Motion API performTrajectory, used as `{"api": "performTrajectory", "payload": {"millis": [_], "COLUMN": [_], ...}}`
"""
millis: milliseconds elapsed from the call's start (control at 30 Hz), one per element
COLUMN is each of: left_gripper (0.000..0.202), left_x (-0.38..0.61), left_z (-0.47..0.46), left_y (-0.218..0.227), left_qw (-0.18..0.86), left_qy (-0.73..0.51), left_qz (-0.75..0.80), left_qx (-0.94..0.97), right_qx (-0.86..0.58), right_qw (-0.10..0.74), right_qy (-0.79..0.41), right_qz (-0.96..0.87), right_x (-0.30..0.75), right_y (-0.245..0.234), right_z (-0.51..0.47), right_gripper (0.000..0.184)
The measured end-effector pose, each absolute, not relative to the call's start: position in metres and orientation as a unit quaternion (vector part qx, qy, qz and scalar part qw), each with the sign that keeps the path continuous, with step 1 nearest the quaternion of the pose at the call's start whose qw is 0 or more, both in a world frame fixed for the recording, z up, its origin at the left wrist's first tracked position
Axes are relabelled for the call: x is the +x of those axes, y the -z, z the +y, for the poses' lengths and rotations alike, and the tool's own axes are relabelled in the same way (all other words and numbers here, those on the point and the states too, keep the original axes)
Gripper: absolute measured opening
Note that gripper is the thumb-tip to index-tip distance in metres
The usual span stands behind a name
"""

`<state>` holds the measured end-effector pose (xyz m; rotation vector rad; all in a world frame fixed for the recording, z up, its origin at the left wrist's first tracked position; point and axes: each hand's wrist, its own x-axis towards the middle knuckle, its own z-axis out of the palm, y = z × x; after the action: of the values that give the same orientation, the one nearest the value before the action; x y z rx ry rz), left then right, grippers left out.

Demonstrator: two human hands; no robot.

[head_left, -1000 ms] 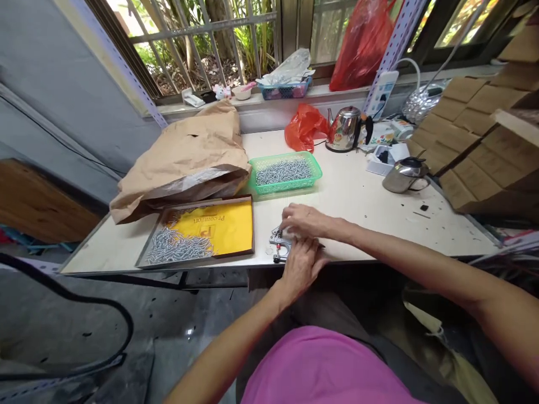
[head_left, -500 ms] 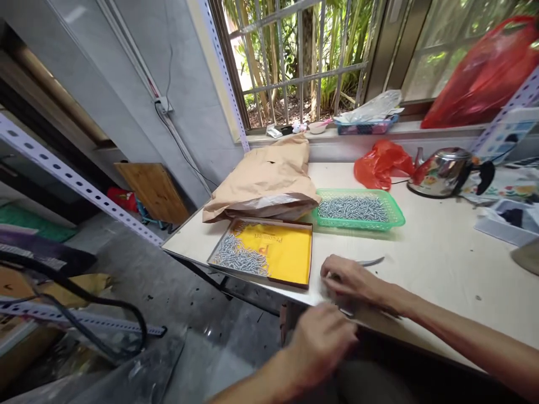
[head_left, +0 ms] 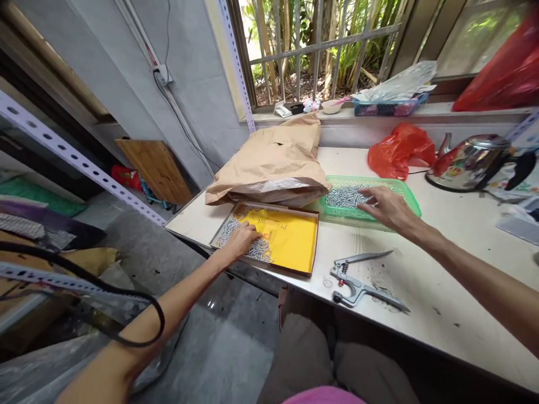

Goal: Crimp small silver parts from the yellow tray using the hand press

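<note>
My left hand reaches into a shallow box lid with a yellow lining and rests, fingers curled, on the pile of small silver metal parts in its left half. My right hand stretches over the green plastic basket, fingers bent down onto the silver metal parts inside it. What either hand's fingertips hold is hidden. Grey hand pliers lie loose on the white table, between my arms.
A crumpled brown paper sack lies behind the box lid. A red plastic bag and a steel kettle stand at the back right. Perforated metal shelving and a black cable are on my left. The windowsill holds small items.
Both hands have left the pliers at the table's front edge. My left hand went out to the yellow box lid, my right hand to the green basket. The pliers now lie uncovered.
</note>
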<state>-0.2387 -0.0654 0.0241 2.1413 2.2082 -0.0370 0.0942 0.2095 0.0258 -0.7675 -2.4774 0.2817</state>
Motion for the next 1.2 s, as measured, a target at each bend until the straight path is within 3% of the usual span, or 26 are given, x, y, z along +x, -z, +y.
{"api": "performTrajectory", "payload": {"millis": [200, 433, 667, 733, 833, 933, 1200], "left_gripper": [0.026, 0.018, 0.01, 0.009, 0.025, 0.024, 0.018], "left_x": [-0.243, -0.241, -0.216, -0.19, -0.134, -0.078, -0.017], "left_z": [-0.054, -0.052, -0.049, -0.049, -0.055, -0.058, -0.031], "left_y": [-0.021, -0.027, -0.046, -0.049, -0.051, -0.047, -0.015], "left_qw": [0.021, 0.022, 0.032, 0.089, 0.287, 0.422, 0.548], "left_qy": [0.062, 0.065, -0.097, -0.187, -0.308, -0.348, -0.381], "left_qz": [0.701, 0.71, 0.781, 0.797, 0.756, 0.713, 0.677], "left_qx": [0.71, 0.701, 0.617, 0.567, 0.501, 0.44, 0.311], "right_qx": [-0.189, -0.199, -0.216, -0.232, -0.242, -0.257, -0.285], "right_qw": [0.181, 0.137, 0.151, 0.147, 0.121, 0.098, 0.078], "right_qy": [-0.19, -0.242, -0.201, -0.164, -0.126, -0.1, -0.078], "right_qz": [-0.946, -0.94, -0.944, -0.947, -0.955, -0.956, -0.952], "right_x": [0.141, 0.181, 0.189, 0.187, 0.183, 0.181, 0.194], "right_y": [-0.006, 0.022, 0.031, 0.032, 0.03, 0.021, 0.012], "right_z": [0.129, 0.068, 0.048, 0.051, 0.057, 0.061, 0.065], "right_gripper": [0.034, 0.027, 0.028, 0.029, 0.024, 0.023, 0.022]}}
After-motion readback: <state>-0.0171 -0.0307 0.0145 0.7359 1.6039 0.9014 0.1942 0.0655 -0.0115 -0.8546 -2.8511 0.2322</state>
